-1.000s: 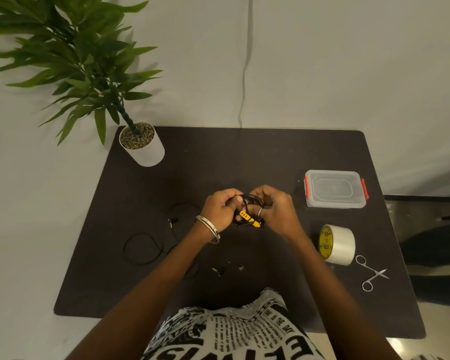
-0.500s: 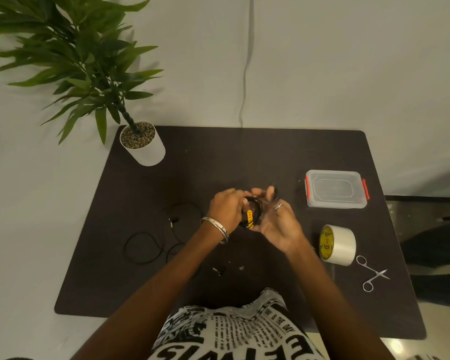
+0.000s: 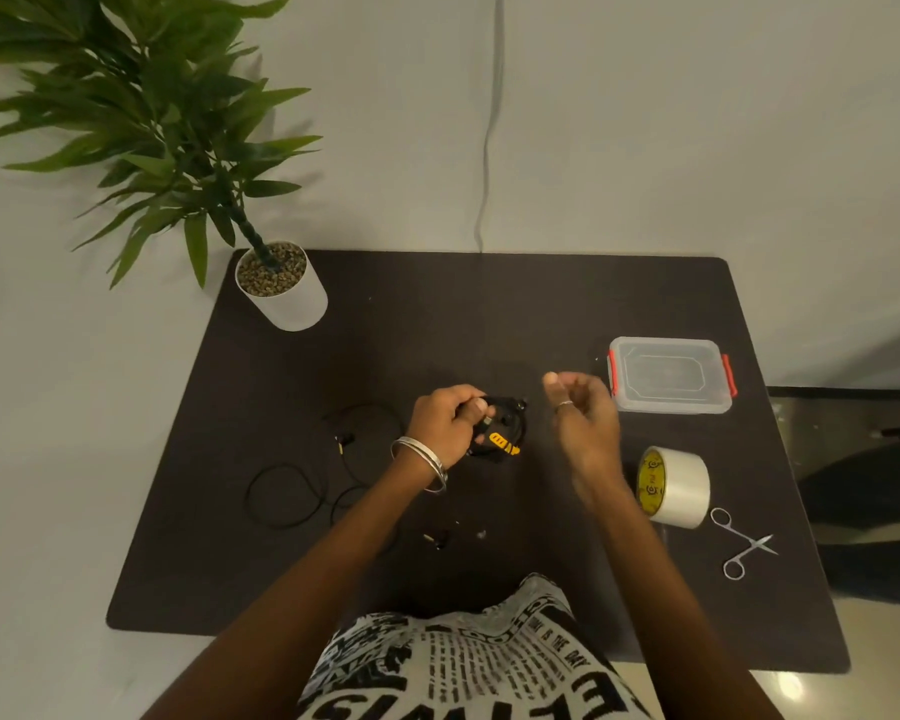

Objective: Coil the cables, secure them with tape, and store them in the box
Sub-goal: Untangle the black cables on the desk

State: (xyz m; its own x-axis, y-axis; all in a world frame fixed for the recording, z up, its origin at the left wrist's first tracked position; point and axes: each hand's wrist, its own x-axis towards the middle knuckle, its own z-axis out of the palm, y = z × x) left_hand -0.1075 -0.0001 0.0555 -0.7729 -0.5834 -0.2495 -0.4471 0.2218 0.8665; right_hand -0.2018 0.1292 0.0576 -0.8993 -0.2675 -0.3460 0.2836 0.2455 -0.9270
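Coiled cable point(image 3: 500, 433) sits pinched in left hand point(image 3: 450, 428), seemingly fingertip-held.

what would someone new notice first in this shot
Mid-table, the left hand grips a coiled black cable with a yellow tag, while the right hand hangs empty beside it. At the right sit the closed box, the tape roll and scissors. A big plant fills the far left corner.
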